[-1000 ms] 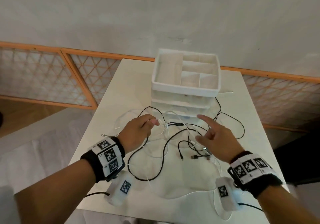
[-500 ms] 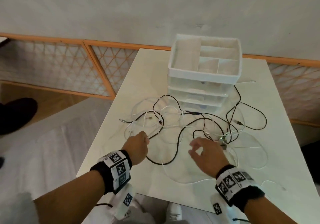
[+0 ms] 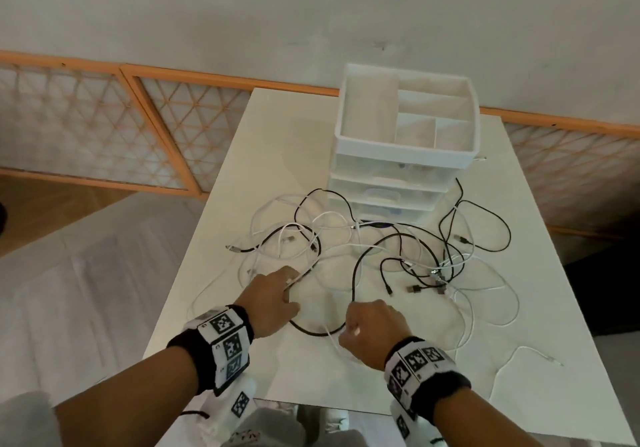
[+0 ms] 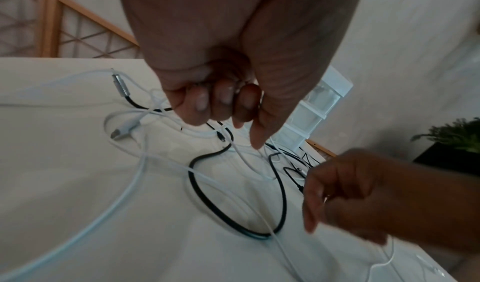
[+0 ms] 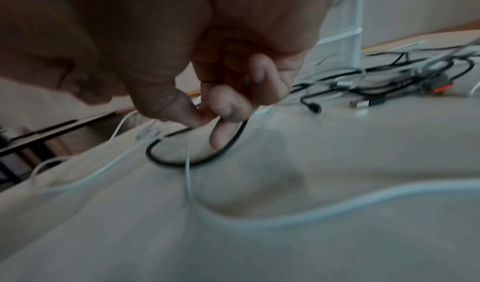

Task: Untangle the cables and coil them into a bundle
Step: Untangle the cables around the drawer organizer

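Note:
A tangle of black and white cables (image 3: 398, 249) lies spread on the white table (image 3: 540, 401) in front of a drawer unit. My left hand (image 3: 273, 303) is at the tangle's near left, fingers curled, pinching a white cable (image 3: 303, 272) at its fingertips (image 4: 223, 99). My right hand (image 3: 372, 332) is beside it near the front edge. Its thumb and forefinger (image 5: 226, 110) pinch a thin white cable (image 5: 188, 163). A black cable loop (image 3: 311, 332) lies between the two hands and passes under the right fingers (image 5: 179, 163).
A white stacked drawer organiser (image 3: 405, 141) with an open divided top stands at the back of the table. Several loose plugs (image 3: 415, 288) lie right of centre. A white cable end (image 3: 550, 360) trails at the near right. Orange lattice panels (image 3: 104, 124) line the wall.
Both hands have drawn back from the middle of the tangle toward the near edge. The right hand's spread fingers have closed into a pinch on a white cable. The view shifted left.

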The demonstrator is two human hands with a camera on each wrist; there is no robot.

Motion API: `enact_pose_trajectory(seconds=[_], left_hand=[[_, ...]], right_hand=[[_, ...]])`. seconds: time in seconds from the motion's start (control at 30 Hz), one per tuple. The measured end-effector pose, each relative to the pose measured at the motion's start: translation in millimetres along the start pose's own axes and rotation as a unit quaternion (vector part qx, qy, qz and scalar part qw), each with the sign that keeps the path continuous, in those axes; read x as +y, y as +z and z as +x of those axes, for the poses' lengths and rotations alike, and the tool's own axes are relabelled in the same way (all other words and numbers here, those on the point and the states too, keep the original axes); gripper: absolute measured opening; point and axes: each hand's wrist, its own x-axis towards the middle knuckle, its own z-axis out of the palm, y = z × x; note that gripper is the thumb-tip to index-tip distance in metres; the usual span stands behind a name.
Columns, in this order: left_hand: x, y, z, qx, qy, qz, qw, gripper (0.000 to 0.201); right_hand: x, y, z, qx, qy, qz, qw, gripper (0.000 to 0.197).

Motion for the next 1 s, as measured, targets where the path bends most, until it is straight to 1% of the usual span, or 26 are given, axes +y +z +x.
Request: enact_pose_trajectory(seconds=[0.07, 0.1, 0.17, 0.23, 0.33, 0.4, 0.47, 0.5, 0.57, 0.6, 0.63, 0.67, 0.7, 0.73, 0.77, 0.8, 0.87, 0.93, 0.97, 1.0], left_hand=[[-5.8, -3.1, 9.3, -0.02, -0.015, 0.055, 0.998, 0.043], [-8.9, -3.4, 13.0, -0.028, -0.026, 0.079, 0.996, 0.042], [-16.2, -0.3, 17.4, -0.046, -0.044, 0.105, 0.992, 0.038], [-22.6, 5.7, 19.0, -0.055, -0.054, 0.107, 0.991, 0.027], [-32.0, 14.2, 21.8, -0.047, -0.047, 0.102, 0.993, 0.005], [-35.6, 15.7, 25.9, -0.037, -0.038, 0.086, 0.995, 0.007], [-34.5, 10.8, 30.8, -0.007, -0.042, 0.055, 0.998, 0.007], [-31.2, 5.3, 33.3, 0.01, -0.044, 0.036, 0.998, 0.005], [-18.4, -8.8, 38.0, 0.053, -0.026, -0.004, 0.998, 0.012], [-7.8, -18.8, 38.6, 0.078, -0.006, -0.012, 0.997, 0.018], [4.5, -29.7, 39.8, 0.106, 0.016, -0.012, 0.994, 0.026], [16.9, -39.9, 41.7, 0.126, 0.035, -0.017, 0.991, 0.034], [31.3, -50.3, 42.4, 0.133, 0.048, -0.044, 0.989, 0.041], [46.7, -59.1, 42.1, 0.124, 0.067, -0.105, 0.984, 0.044], [64.0, -65.9, 39.3, 0.105, 0.094, -0.189, 0.972, 0.045], [83.3, -70.8, 33.7, 0.087, 0.126, -0.266, 0.952, 0.044], [122.6, -74.6, 19.9, 0.039, 0.181, -0.363, 0.913, 0.034], [153.9, -69.5, 8.1, -0.029, 0.196, -0.402, 0.894, 0.027], [161.5, -62.9, 6.9, -0.057, 0.196, -0.401, 0.893, 0.027], [163.2, -54.7, 7.8, -0.075, 0.194, -0.388, 0.898, 0.029]], right_hand=[[-3.9, -5.0, 4.0, 0.027, 0.01, 0.002, 1.0, 0.025], [-7.9, -3.5, 4.8, 0.023, 0.013, -0.012, 1.0, 0.029], [-18.1, 10.1, 5.9, -0.016, 0.025, -0.059, 0.998, 0.039], [-26.9, 25.7, 7.0, -0.044, 0.049, -0.074, 0.995, 0.037], [-31.7, 33.4, 6.2, -0.044, 0.085, -0.061, 0.994, 0.028], [-30.6, 25.9, 4.0, -0.019, 0.102, -0.02, 0.994, 0.024], [-25.3, 7.8, 1.4, 0.04, 0.121, 0.089, 0.988, 0.017], [-21.6, -6.1, -0.4, 0.079, 0.121, 0.154, 0.977, 0.014], [-14.3, -44.1, -6.0, 0.166, 0.108, 0.275, 0.941, 0.007], [-11.4, -66.0, -10.8, 0.212, 0.099, 0.33, 0.915, 0.003], [-9.5, -88.7, -16.6, 0.265, 0.086, 0.383, 0.881, 0.006], [-8.7, -111.0, -23.8, 0.314, 0.064, 0.437, 0.84, 0.013], [-9.5, -131.0, -31.3, 0.347, 0.033, 0.49, 0.799, 0.019], [-11.3, -146.2, -36.6, 0.359, -0.003, 0.536, 0.764, 0.023], [-15.2, -157.4, -40.7, 0.355, -0.041, 0.572, 0.738, 0.023], [-21.9, -165.7, -45.1, 0.34, -0.078, 0.598, 0.722, 0.023], [-34.3, -174.4, -47.6, 0.307, -0.134, 0.631, 0.7, 0.021], [-40.2, -182.7, -48.8, 0.306, -0.174, 0.655, 0.669, 0.021], [-38.1, -188.9, -49.1, 0.32, -0.185, 0.665, 0.649, 0.021], [-32.9, -196.5, -49.6, 0.337, -0.189, 0.677, 0.626, 0.021]])
